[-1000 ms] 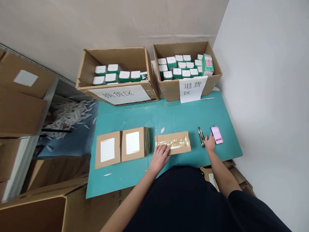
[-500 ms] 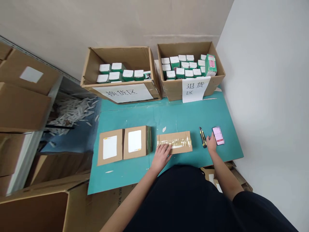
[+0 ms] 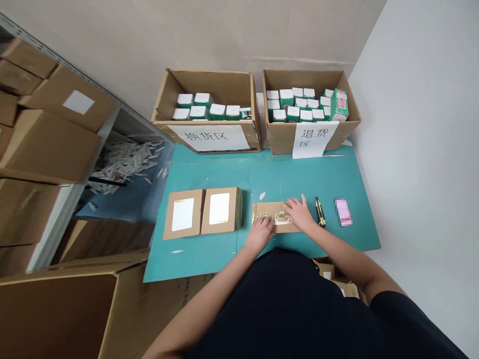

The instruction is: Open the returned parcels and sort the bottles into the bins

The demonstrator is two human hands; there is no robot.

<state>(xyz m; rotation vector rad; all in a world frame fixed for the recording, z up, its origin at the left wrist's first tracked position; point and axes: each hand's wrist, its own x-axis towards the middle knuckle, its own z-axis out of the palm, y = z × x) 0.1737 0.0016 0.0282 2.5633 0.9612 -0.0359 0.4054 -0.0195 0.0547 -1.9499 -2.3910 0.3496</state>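
Note:
A taped cardboard box (image 3: 267, 206) lies flat in front of me on the green tabletop, clear tape running along its top. My left hand (image 3: 260, 233) rests on its near left part, fingers laid over the tape. Across the box's right end lies my right hand (image 3: 300, 214), its fingers spread and touching the top. Just right of that hand is a yellow and black utility knife (image 3: 320, 212). Farther right a phone (image 3: 343, 212) with a pink, blurred screen lies face up. Two cardboard boxes with white labels, one (image 3: 183, 214) beside the other (image 3: 219, 209), stand to the left.
At the table's back stand two open cartons, the left one (image 3: 209, 137) and the right one (image 3: 280, 138), with paper signs and several green-and-white packages inside. Shelved boxes (image 3: 52, 144) fill the left side. A large open carton (image 3: 130, 309) is at lower left. A white wall (image 3: 422, 124) borders the right.
My right hand has left the phone and moved left onto the taped box. My left hand stays on the box. The whole view has shifted slightly.

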